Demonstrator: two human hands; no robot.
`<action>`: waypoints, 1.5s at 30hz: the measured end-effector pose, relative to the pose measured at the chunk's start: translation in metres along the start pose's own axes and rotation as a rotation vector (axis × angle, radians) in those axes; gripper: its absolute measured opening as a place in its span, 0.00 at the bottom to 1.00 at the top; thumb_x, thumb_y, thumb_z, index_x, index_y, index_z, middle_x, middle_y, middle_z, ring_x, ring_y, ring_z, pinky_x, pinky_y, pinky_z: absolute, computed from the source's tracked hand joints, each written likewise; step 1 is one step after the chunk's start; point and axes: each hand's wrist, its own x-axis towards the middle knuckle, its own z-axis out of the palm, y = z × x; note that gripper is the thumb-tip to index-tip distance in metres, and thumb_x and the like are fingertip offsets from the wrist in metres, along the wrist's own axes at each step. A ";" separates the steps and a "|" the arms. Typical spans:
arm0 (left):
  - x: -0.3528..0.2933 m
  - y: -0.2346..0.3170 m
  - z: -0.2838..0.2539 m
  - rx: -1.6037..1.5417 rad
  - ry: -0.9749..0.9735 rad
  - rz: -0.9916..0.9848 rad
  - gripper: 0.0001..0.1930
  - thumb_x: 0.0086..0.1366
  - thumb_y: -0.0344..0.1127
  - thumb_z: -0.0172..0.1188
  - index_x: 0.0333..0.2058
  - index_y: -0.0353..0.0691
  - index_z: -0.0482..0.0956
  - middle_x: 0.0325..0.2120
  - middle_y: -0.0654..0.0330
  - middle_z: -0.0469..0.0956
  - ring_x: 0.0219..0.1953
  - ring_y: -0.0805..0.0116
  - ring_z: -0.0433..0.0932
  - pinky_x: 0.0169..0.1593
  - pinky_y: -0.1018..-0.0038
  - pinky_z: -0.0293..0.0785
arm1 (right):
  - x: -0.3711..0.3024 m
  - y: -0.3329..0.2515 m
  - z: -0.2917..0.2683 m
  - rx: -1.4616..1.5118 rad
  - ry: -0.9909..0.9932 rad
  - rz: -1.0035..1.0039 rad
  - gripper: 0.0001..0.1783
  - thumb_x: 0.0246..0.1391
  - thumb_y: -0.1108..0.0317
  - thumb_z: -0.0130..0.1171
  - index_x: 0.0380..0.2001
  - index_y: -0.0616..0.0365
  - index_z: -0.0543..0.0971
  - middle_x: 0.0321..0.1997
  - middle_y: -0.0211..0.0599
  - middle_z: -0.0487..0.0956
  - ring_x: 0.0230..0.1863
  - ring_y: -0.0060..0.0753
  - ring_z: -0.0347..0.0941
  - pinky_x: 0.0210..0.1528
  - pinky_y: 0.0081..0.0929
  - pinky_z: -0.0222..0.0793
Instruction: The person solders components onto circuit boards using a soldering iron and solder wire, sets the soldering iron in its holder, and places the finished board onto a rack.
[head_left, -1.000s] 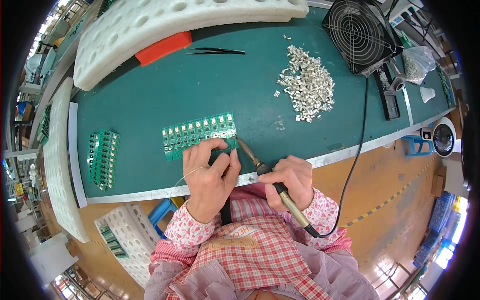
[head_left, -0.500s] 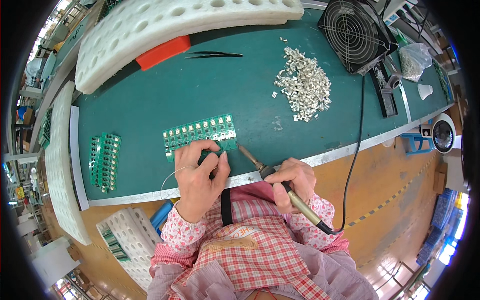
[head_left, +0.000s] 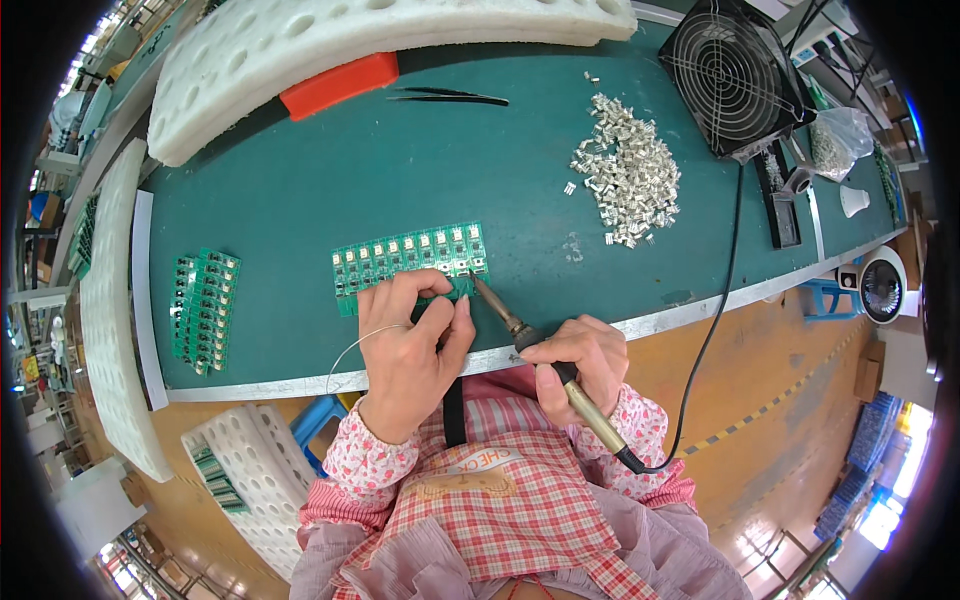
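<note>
A green circuit board panel (head_left: 408, 246) with rows of small white and dark parts lies on the bench in front of me. My right hand (head_left: 582, 362) grips a soldering iron (head_left: 597, 414), its tip at the right end of the panel. My left hand (head_left: 405, 345) is closed over the panel's near edge, with thumb and fingers pinched close to the iron's tip. A thin solder wire (head_left: 352, 346) loops out from beneath this hand on its left side. The wire's end between the fingertips is hidden.
Finished-looking board panels (head_left: 206, 312) lie at the left. A pile of small metallic connectors (head_left: 632, 175) sits far right, with a black fan (head_left: 725, 75) behind. Black tweezers (head_left: 450, 96), a red box (head_left: 340, 85) and white perforated foam (head_left: 250, 62) line the back.
The iron's tip has moved from beside the panel's right end onto it. My left hand keeps its pinch by the near edge. The whole view has shifted slightly.
</note>
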 end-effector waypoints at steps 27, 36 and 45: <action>-0.006 -0.012 -0.017 -0.070 0.035 0.023 0.07 0.55 0.24 0.62 0.22 0.37 0.73 0.30 0.61 0.76 0.36 0.63 0.71 0.46 0.66 0.61 | -0.009 -0.007 -0.006 0.006 0.049 -0.056 0.10 0.41 0.79 0.59 0.30 0.57 0.78 0.14 0.31 0.73 0.14 0.33 0.69 0.19 0.29 0.62; -0.002 -0.018 -0.010 -0.030 -0.001 0.037 0.08 0.49 0.24 0.65 0.20 0.39 0.73 0.33 0.63 0.76 0.36 0.63 0.72 0.46 0.65 0.61 | 0.001 -0.005 0.008 0.041 0.013 -0.038 0.08 0.43 0.77 0.60 0.30 0.57 0.78 0.20 0.34 0.77 0.16 0.34 0.72 0.21 0.30 0.64; 0.000 -0.015 -0.008 -0.006 0.009 0.038 0.08 0.50 0.25 0.66 0.21 0.39 0.74 0.33 0.63 0.76 0.35 0.64 0.72 0.45 0.65 0.61 | 0.004 -0.006 0.010 -0.021 -0.020 -0.021 0.08 0.44 0.76 0.61 0.31 0.57 0.78 0.20 0.32 0.78 0.16 0.33 0.72 0.21 0.29 0.64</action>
